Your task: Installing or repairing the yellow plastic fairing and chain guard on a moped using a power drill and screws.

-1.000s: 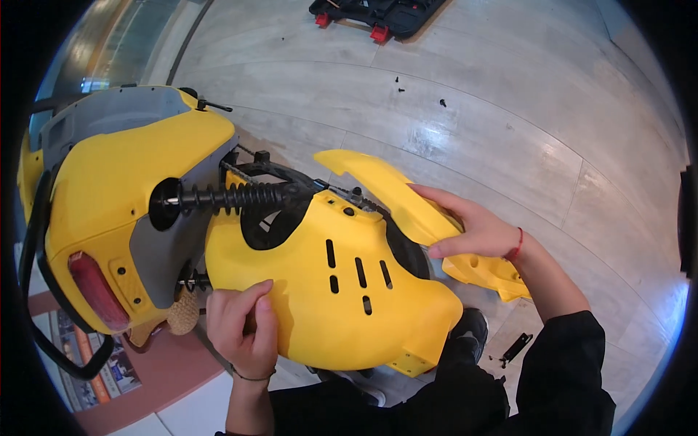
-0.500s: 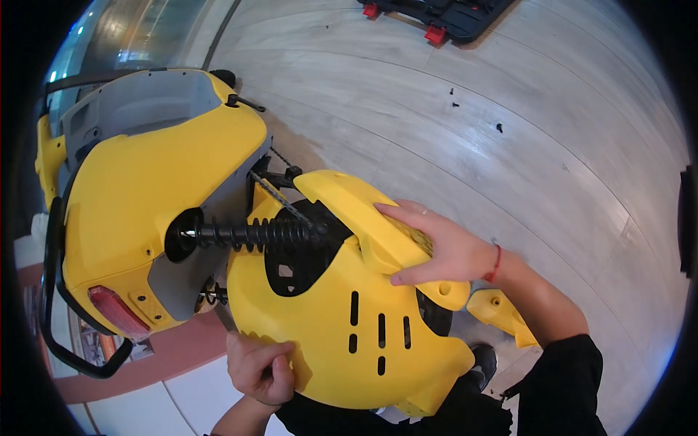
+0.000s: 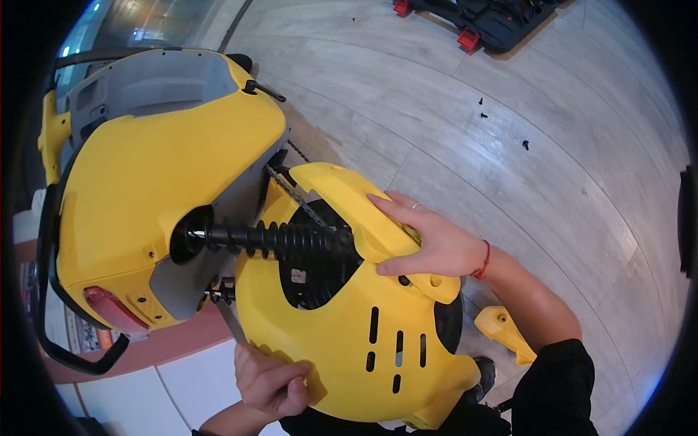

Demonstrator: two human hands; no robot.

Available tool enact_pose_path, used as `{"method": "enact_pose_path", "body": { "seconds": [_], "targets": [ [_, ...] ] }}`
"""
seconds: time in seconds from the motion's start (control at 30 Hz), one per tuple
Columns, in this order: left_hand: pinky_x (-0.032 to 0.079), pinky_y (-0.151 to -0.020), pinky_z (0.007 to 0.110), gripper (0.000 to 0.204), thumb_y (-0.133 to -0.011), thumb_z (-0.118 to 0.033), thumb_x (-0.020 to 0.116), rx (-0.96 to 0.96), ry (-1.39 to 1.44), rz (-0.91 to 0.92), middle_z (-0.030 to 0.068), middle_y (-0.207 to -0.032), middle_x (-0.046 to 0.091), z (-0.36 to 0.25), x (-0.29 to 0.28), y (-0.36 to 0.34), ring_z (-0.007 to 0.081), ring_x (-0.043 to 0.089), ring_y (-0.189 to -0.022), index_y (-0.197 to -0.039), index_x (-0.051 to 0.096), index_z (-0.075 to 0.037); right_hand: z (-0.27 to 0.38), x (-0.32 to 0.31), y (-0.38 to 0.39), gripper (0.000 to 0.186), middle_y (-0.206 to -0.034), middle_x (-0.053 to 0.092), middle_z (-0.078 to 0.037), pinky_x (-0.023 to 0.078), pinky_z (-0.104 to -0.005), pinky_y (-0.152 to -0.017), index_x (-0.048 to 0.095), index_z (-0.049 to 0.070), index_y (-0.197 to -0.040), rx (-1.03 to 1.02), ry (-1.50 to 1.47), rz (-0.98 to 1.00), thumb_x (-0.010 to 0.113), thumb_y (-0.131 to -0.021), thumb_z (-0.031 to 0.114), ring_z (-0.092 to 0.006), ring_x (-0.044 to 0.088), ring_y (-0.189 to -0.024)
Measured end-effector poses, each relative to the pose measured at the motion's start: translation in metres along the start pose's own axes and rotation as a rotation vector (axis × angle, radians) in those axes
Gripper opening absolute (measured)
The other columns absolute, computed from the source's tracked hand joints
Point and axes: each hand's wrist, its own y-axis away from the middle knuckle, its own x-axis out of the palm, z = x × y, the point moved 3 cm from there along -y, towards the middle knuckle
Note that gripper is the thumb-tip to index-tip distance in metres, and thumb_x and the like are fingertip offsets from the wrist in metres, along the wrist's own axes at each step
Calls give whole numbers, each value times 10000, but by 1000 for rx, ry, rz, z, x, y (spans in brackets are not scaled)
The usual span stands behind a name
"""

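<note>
Now the curved yellow panel sits along the upper right edge of the slotted yellow cover, and the right hand grasps it, with thumb on the near side and fingers over the far side. The left hand is curled at the lower left edge of the cover; whether it pinches this edge, I cannot tell. As I judge, the panel is laid close to the cover but not yet fastened, because its near hole shows no screw. A smaller yellow piece is separate, right of the cover, and loose screws lie farther to the upper right, so these seem left to do. Left of the cover, a black spring joins the big yellow body. Beyond the cover, the grey wood-look floor carries an open black tool case; white panels stand at its lower left.
</note>
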Motion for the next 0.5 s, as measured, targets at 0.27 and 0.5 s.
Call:
{"method": "enact_pose_path", "body": {
  "seconds": [0.27, 0.5],
  "targets": [
    [331, -593, 321, 96, -750, -173, 610, -15, 13, 52, 1, -682, 490, 2, -3, 2, 168, 447, -593, -757, 670, -99, -4, 7, -3, 871, -1494, 156, -271, 199, -365, -1108, 256, 68, -1457, 11, -20, 99, 698, -791, 414, -367, 193, -1391],
    [317, -605, 321, 126, -774, -192, 593, -21, 12, 78, 14, -693, 498, 1, -4, 2, 160, 433, -595, -768, 659, -85, -17, 10, -5, 766, -1507, 102, -272, 142, -363, -1123, 218, 68, -1469, 70, -235, 101, 526, -904, 484, -359, 123, -1415]
  ]
}}
